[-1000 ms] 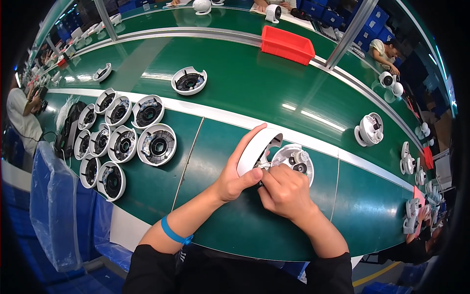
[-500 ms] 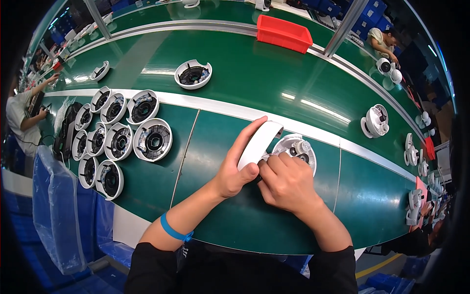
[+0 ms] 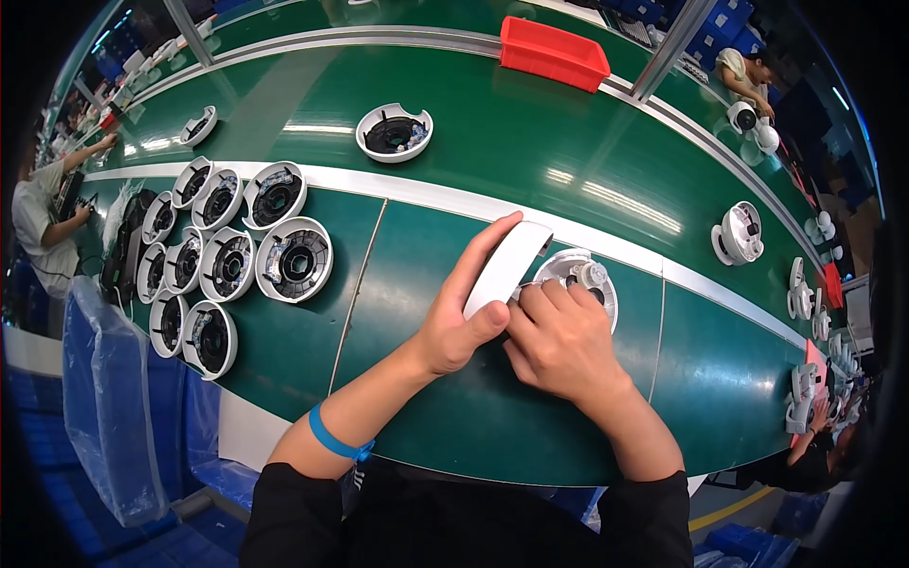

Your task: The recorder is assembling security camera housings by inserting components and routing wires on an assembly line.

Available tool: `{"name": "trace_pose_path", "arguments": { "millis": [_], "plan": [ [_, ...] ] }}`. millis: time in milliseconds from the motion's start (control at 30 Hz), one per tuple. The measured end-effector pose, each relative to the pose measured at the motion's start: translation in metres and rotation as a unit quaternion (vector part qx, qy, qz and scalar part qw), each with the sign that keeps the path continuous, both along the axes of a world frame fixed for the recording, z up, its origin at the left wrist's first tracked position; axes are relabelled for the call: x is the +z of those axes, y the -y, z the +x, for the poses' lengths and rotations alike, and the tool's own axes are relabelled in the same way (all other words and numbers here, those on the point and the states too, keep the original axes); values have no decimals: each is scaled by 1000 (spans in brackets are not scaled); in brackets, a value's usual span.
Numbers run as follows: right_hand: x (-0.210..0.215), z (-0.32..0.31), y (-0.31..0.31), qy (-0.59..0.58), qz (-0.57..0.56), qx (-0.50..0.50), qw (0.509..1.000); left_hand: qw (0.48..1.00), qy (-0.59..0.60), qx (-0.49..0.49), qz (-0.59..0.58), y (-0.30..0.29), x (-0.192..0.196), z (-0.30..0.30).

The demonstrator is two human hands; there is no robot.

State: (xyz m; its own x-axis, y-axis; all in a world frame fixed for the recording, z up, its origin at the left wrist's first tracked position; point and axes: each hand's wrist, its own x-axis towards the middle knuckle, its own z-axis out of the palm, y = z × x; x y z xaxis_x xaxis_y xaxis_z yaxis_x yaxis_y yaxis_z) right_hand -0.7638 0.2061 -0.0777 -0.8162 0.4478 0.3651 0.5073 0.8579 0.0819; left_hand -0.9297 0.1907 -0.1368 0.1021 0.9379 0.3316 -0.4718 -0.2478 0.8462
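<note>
My left hand grips a white curved plastic housing, tilted on edge with its outer side in the palm. Close against its inner side is my right hand, fingers curled in; what they hold is hidden behind the knuckles. Just beyond the right hand, a round white housing with gear-like and dark round parts inside sits on the green bench, partly covered by that hand. To the left stand several white ring-shaped housings with black insides, grouped close together.
On the green belt beyond the pale rail lie a white housing and, further right, a white unit. A red bin stands at the far rail. Clear plastic covers a blue stack at left. Co-workers sit at both sides.
The white housing and the white unit on the belt have shifted right. Both hands keep nearly the same pose, the right fingers still curled at the housing. The view has shifted slightly.
</note>
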Motion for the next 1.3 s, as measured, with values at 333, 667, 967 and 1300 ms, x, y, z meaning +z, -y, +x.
{"name": "trace_pose_path", "arguments": {
  "millis": [333, 667, 967, 1300],
  "plan": [
    [1, 10, -5, 19, -20, 16, 999, 997, -43, 34, 63, -7, -12, 14],
    [-5, 20, -20, -16, -46, 54, 997, 992, -79, -6, 99, -22, -22, 15],
    [-4, 46, -27, -44, -76, 39, 995, 985, -126, -2, 119, -26, -22, 37],
    [-8, 57, -21, -237, -218, -79, 943, 940, 283, -41, -188, -34, -19, 44]
  ]
}}
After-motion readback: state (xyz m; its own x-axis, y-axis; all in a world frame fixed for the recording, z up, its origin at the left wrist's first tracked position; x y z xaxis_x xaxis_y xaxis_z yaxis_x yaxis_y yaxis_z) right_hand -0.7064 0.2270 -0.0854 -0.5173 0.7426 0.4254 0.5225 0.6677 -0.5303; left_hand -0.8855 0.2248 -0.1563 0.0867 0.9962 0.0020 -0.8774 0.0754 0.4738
